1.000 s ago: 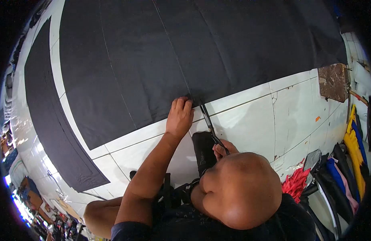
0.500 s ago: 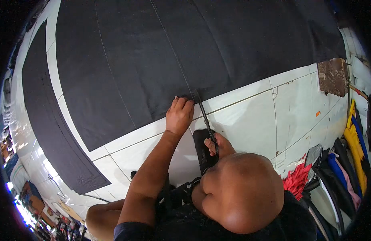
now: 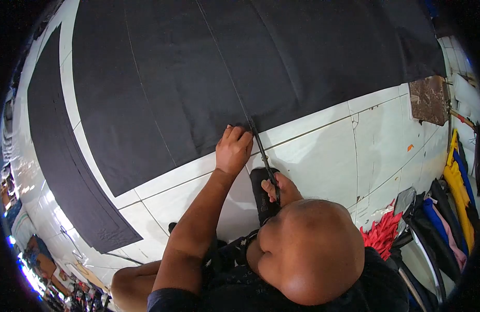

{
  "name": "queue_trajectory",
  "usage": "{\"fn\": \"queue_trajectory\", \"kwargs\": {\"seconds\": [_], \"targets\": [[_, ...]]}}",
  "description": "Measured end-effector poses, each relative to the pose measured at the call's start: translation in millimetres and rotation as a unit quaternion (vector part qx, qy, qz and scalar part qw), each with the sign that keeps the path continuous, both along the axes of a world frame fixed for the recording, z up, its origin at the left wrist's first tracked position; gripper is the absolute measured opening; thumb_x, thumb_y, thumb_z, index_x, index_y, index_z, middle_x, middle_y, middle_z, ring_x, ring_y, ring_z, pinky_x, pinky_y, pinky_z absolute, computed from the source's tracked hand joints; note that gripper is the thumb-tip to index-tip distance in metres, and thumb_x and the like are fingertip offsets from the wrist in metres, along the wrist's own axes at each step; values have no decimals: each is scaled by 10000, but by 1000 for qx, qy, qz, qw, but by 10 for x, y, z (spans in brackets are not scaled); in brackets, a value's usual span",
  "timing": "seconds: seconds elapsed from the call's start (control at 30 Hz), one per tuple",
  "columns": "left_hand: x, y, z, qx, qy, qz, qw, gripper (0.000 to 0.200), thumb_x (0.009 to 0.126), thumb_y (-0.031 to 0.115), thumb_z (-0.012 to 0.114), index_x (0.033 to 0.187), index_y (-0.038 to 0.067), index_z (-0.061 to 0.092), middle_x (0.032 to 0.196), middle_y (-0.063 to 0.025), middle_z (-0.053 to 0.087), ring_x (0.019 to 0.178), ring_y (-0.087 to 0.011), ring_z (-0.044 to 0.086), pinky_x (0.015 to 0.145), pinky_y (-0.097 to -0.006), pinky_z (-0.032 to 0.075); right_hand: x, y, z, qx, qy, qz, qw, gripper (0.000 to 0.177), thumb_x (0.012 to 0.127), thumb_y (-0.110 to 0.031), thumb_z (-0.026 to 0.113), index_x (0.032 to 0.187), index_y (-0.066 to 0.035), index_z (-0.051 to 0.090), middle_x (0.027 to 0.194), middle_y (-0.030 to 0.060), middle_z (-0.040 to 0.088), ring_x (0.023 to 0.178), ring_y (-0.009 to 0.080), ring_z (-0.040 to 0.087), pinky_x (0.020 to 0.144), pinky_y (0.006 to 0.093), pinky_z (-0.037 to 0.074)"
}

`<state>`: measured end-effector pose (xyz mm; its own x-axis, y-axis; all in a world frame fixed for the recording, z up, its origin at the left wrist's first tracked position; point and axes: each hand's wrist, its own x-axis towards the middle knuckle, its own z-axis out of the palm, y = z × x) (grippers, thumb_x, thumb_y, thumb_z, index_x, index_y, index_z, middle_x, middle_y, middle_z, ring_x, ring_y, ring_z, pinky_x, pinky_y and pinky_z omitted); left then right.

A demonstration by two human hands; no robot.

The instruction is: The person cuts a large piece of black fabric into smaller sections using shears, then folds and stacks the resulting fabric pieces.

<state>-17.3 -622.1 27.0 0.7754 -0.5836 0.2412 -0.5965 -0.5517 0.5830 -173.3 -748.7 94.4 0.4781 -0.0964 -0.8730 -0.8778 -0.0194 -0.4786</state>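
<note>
Head view: a large black cloth point(image 3: 224, 67) covers the upper half of the frame, spread on a white tiled floor point(image 3: 328, 151), with thin chalk lines running down it. The left hand point(image 3: 233, 151), at centre, lies on the cloth's lower edge, fingers together and pressed down, gripping nothing. Just right of it the scissors point(image 3: 262, 153) point up the frame, their tips at the cloth edge beside a chalk line. The right hand point(image 3: 280, 188), below, is closed around the scissors' handles. A black strip point(image 3: 58, 156) lies apart at the left. A red cloth point(image 3: 380, 231) and coloured garments point(image 3: 458, 192) sit at the lower right.
</note>
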Motion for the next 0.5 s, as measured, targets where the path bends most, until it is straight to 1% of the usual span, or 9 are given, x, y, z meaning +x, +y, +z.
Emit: {"fn": "queue_trajectory", "kwargs": {"seconds": [0.1, 0.2, 0.27, 0.4, 0.5], "targets": [[-1, 1, -2, -4, 4, -2, 1000, 74, 812, 87, 732, 856, 83, 673, 921, -69, 645, 891, -310, 657, 929, -443, 551, 6, 18, 10, 12, 3, -11, 1000, 511, 891, -555, 687, 893, -62, 550, 687, 38, 575, 628, 149, 567, 589, 321, 446], [-4, 5, 5, 0, 9, 3, 1000, 77, 805, 83, 733, 855, 83, 674, 918, -69, 648, 884, -309, 657, 935, -441, 549, 73, 25, 161, 60, 1, -77, 995, 485, 897, -512, 689, 939, -46, 560, 717, 51, 590, 641, 149, 578, 595, 319, 455], [5, -7, -7, -8, -3, 8, 1000, 74, 785, 81, 723, 831, 97, 666, 899, -49, 626, 882, -288, 652, 923, -435, 560, 131, -2, 331, 85, -1, -111, 990, 476, 900, -494, 691, 955, -38, 566, 728, 57, 596, 645, 149, 583, 597, 317, 459], [-13, 9, -25, -9, -4, 14, 1000, 73, 777, 80, 718, 812, 105, 659, 880, -38, 617, 871, -273, 651, 920, -433, 563, 220, -12, 397, 88, -4, -110, 990, 474, 903, -478, 694, 961, -24, 573, 731, 60, 599, 644, 150, 589, 597, 312, 464], [-20, 16, 1, -13, 12, 12, 1000, 80, 793, 54, 731, 841, 85, 676, 897, -66, 650, 860, -297, 655, 943, -439, 544, 254, -13, 392, 79, -11, -96, 992, 471, 906, -466, 696, 965, -14, 579, 733, 63, 601, 644, 151, 593, 597, 309, 468]]}}
